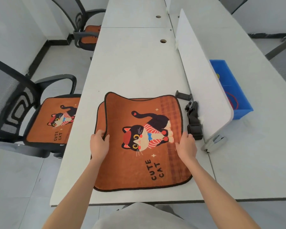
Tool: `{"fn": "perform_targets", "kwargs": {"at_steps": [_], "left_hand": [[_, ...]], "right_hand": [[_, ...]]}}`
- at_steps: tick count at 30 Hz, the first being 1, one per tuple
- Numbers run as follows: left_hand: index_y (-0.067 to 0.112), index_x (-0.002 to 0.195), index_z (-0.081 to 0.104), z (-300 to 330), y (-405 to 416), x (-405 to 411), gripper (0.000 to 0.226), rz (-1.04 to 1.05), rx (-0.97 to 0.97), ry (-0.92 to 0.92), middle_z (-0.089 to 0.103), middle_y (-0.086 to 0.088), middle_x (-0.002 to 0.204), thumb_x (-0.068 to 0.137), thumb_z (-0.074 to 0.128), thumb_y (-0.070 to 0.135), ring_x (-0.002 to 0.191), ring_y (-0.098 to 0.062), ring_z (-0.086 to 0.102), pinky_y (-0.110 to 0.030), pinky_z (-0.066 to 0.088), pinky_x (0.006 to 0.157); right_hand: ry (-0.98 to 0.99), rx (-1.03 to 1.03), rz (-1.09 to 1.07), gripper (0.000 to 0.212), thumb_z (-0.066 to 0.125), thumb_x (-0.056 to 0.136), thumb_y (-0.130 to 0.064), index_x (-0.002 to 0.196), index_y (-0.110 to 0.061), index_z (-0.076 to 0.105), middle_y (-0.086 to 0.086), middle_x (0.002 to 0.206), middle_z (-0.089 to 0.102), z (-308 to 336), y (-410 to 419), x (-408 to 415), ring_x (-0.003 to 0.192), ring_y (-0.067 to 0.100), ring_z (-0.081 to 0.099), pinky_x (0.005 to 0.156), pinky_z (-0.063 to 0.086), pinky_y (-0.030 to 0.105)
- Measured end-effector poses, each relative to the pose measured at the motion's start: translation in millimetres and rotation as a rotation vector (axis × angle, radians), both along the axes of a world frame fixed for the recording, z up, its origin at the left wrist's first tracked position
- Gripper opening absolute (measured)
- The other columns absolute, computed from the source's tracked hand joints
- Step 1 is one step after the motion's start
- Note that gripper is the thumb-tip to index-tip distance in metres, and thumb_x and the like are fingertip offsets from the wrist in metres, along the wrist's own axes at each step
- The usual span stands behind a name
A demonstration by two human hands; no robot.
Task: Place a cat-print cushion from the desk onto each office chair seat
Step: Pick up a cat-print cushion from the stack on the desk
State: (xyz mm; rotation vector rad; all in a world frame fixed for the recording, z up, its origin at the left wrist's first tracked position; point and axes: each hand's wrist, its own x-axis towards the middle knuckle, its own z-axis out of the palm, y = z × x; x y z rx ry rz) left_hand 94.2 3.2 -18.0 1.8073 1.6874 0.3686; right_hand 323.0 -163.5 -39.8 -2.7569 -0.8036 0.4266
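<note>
An orange cat-print cushion [132,166] lies on top of a small stack on the white desk [135,70] in front of me; another cushion's edge [99,116] shows beneath it at the left. My left hand [99,144] grips the top cushion's left edge, which is lifted. My right hand [186,145] holds its right edge. To the left, the near office chair [10,100] has a cat-print cushion [53,119] on its seat. The far chair [82,23] also carries an orange cushion [90,33].
A white divider panel [198,66] runs along the desk's right side. Black clamp parts [194,119] lie beside the cushions at its foot. A blue plastic bin [233,90] sits on the desk behind the divider. Grey floor lies to the left.
</note>
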Motion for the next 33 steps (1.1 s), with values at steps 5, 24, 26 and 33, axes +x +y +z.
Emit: {"fn": "perform_targets", "kwargs": {"at_steps": [5, 24, 26, 33], "left_hand": [[0.007, 0.113, 0.049, 39, -30, 29, 0.023, -0.146, 0.121, -0.032, 0.065, -0.013, 0.103, 0.094, 0.046, 0.019, 0.09, -0.032, 0.064, -0.036, 0.051, 0.074], [0.019, 0.077, 0.047, 167, -148, 114, 0.015, -0.612, 0.195, -0.687, 0.053, 0.006, 0.072, 0.092, 0.05, 0.017, 0.065, -0.007, 0.052, -0.013, 0.042, 0.053], [0.014, 0.08, 0.048, 159, -186, 142, 0.012, -0.725, 0.151, -0.679, 0.054, 0.004, 0.072, 0.092, 0.05, 0.018, 0.066, -0.009, 0.053, -0.02, 0.041, 0.055], [0.016, 0.075, 0.045, 112, -369, 229, 0.017, -1.015, 0.035, -0.614, 0.049, 0.004, 0.063, 0.089, 0.054, 0.014, 0.059, -0.008, 0.046, -0.019, 0.034, 0.053]], "right_hand": [[-0.045, 0.11, 0.112, 0.017, 0.043, 0.092, -0.007, 0.108, -0.005, 0.049, 0.014, 0.095, 0.063, 27, 5, -8, 0.08, 0.028, 0.059, 0.06, 0.038, 0.031], [-0.433, 0.564, -0.421, 0.028, 0.046, 0.093, -0.008, 0.119, -0.008, 0.057, 0.018, 0.091, 0.07, 199, -236, 3, 0.075, 0.037, 0.062, 0.067, 0.042, 0.029], [-0.448, 0.525, -0.527, 0.028, 0.045, 0.093, -0.009, 0.119, -0.008, 0.056, 0.019, 0.089, 0.07, 193, -284, 5, 0.074, 0.038, 0.062, 0.066, 0.044, 0.031], [-0.434, 0.421, -0.818, 0.029, 0.042, 0.095, -0.013, 0.122, -0.011, 0.053, 0.014, 0.1, 0.069, 153, -480, -2, 0.085, 0.034, 0.064, 0.077, 0.051, 0.037]]}}
